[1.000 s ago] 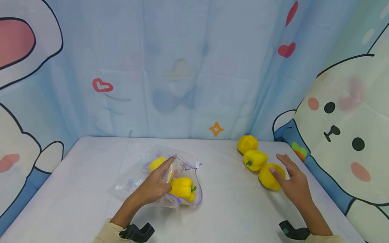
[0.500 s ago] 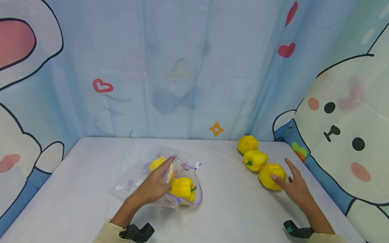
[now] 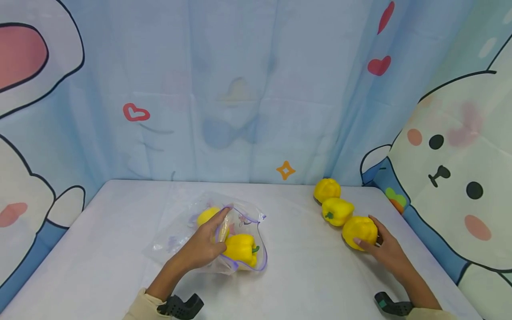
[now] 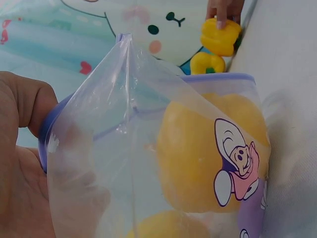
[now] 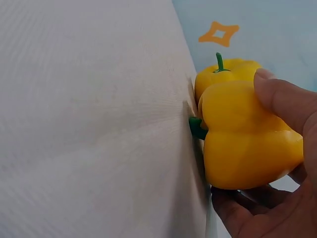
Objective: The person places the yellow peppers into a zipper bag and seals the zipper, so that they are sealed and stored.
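Head view: grips the purple-edged mouth of a clear plastic bag (image 3: 218, 266) in a wide-spread left hand (image 3: 203, 245), with yellow bell peppers (image 3: 240, 249) inside, and clasps a rounded yellow bell pepper (image 3: 359, 230) in a curled right hand (image 3: 387, 253) on the white tabletop (image 3: 300, 271), nearest in a row of three. Left wrist view: hooks fingers (image 4: 32, 101) over the bag's rim. Right wrist view: pinches the pepper between thumb and fingers.

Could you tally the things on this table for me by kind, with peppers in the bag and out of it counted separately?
Clear plastic bag: 1
Loose yellow peppers: 3
Bagged yellow peppers that show: 2, one partly hidden
Total: 6
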Action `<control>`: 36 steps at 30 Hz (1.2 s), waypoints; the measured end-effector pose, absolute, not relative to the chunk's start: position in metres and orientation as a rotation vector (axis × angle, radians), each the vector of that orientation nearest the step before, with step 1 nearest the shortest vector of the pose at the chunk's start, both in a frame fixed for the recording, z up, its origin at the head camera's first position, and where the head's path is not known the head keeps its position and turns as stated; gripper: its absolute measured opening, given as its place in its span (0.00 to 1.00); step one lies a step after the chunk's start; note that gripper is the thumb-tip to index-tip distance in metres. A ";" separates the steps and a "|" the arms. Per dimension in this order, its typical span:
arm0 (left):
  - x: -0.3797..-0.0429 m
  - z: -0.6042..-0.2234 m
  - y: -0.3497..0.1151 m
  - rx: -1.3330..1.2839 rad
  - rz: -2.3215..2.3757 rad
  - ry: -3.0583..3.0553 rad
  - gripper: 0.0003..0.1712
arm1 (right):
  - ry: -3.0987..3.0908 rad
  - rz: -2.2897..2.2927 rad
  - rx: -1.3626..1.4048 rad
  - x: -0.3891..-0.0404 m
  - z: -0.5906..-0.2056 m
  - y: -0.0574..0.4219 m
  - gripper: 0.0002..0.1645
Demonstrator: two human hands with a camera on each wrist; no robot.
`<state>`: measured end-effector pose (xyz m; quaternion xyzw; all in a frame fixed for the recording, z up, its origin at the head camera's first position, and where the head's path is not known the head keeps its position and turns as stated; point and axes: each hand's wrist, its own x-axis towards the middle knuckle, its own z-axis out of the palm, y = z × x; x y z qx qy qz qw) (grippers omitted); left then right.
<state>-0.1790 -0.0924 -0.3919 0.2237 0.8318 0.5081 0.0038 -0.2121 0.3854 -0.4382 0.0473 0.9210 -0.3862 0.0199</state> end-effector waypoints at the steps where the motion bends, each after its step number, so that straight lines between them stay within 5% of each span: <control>1: -0.179 -0.392 -0.092 0.700 1.591 2.609 0.46 | 2.858 -1.203 0.143 -0.212 -0.438 0.385 0.66; 17: -0.180 -0.391 -0.093 0.723 1.591 2.591 0.47 | 2.900 -1.141 0.142 -0.210 -0.430 0.378 0.65; 36: -0.178 -0.391 -0.090 0.692 1.567 2.623 0.46 | 3.112 -1.225 -0.225 -0.194 -0.385 0.329 0.52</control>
